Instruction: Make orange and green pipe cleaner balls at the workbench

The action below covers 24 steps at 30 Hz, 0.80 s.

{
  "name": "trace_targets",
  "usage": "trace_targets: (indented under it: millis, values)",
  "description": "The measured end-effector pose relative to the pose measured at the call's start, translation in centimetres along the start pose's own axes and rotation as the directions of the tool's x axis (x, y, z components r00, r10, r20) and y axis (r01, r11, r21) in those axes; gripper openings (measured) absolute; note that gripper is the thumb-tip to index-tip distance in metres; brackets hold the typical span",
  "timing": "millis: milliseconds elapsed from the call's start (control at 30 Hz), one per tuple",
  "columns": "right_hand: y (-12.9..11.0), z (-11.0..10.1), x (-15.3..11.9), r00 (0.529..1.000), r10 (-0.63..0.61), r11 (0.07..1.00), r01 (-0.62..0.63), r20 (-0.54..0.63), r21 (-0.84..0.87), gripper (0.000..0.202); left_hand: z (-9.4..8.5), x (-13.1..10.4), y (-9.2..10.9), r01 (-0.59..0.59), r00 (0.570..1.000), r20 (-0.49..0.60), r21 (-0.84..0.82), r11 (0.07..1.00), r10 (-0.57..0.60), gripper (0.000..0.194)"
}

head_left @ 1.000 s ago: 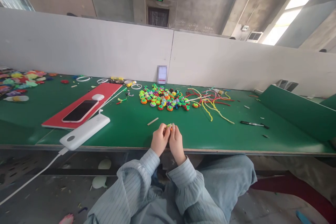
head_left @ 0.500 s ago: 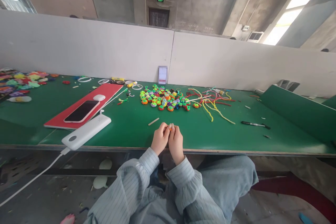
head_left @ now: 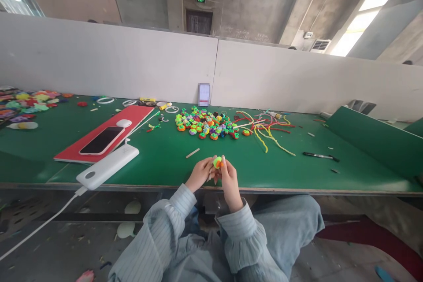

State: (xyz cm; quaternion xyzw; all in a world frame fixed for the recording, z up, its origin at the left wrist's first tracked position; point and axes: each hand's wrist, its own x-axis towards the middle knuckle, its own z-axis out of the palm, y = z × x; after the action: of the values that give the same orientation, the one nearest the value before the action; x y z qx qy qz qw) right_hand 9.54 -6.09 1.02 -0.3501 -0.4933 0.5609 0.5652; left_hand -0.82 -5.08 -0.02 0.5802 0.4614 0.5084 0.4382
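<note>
Just above the front edge of the table, my left hand and my right hand are close together. Both pinch a small yellow-green and orange craft piece, perhaps made of pipe cleaner; its exact form is too small to make out. Beyond them lies a pile of small, colourful fuzzy ornaments, many with green tops. Loose yellow and red pipe cleaners spread to its right. A thin pale stick rests on the table ahead of my left hand.
Left on the green table are a red folder, a phone and a white power bank with a cable. A black marker is at right. A propped-up phone leans on the white partition.
My hands have moved slightly apart, and the right one has shifted right. The piece, mostly hidden between my fingers before, now shows its yellow-green and orange parts.
</note>
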Motion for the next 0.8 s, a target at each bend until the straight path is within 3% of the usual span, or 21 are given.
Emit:
trace_targets:
  millis: [167, 467, 800]
  values:
    - [-0.4, 0.4, -0.5, 0.998, 0.037, 0.997, -0.04, 0.055, 0.059, 0.037, 0.03, 0.1, -0.13, 0.017, 0.999, -0.051, 0.011, 1.0, -0.017, 0.038]
    - [0.21, 0.48, -0.62, 1.0, -0.014, 1.0, 0.014, 0.023, 0.002, 0.036, 0.28, -0.23, 0.16, 0.007, 0.985, -0.174, 0.096, 0.995, 0.01, 0.037]
    - [-0.05, 0.65, -0.72, 0.999, -0.05, 0.998, 0.051, 0.02, -0.032, 0.037, 0.47, -0.13, -0.28, 0.022, 0.985, -0.173, 0.103, 0.994, -0.004, 0.038]
